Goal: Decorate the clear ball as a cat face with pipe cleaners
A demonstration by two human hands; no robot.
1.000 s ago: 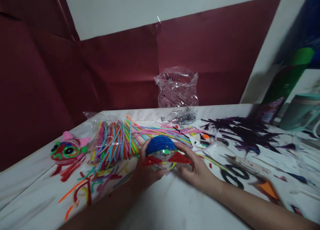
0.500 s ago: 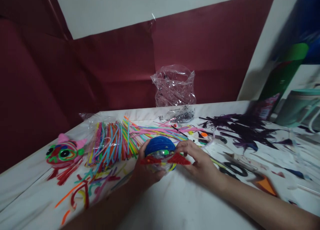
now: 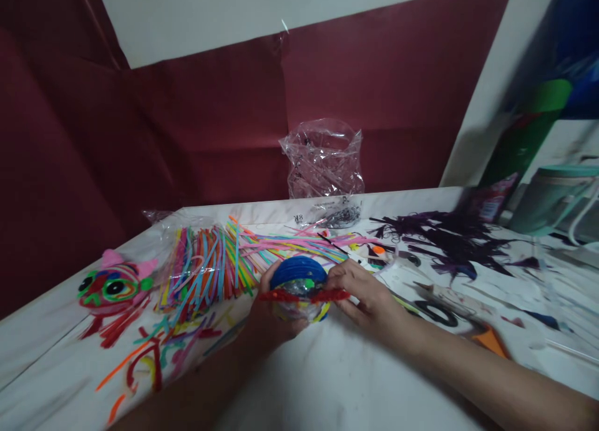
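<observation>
1. Cupping the ball [image 3: 299, 271] from its left, the left hand [image 3: 269, 315] was clamped on it, thumb low at the front, blue crown uppermost!
2. Across from it came the right hand [image 3: 367, 299], fingers and thumb closed about the right end of the red piece [image 3: 333, 295] sticking out from the ball's middle.
3. So the ball sat right between both hands, above the table [image 3: 346, 387].
4. Out beyond the left hand, what colour: a bundle of pipe cleaners [image 3: 201, 266], loose offcuts [image 3: 154, 362] nearer, and a pink-eared figure [image 3: 112, 287] farther left!
5. Past the right hand lay purple strips [image 3: 456, 237], while a clear bag [image 3: 325, 163] stood beyond both.
</observation>
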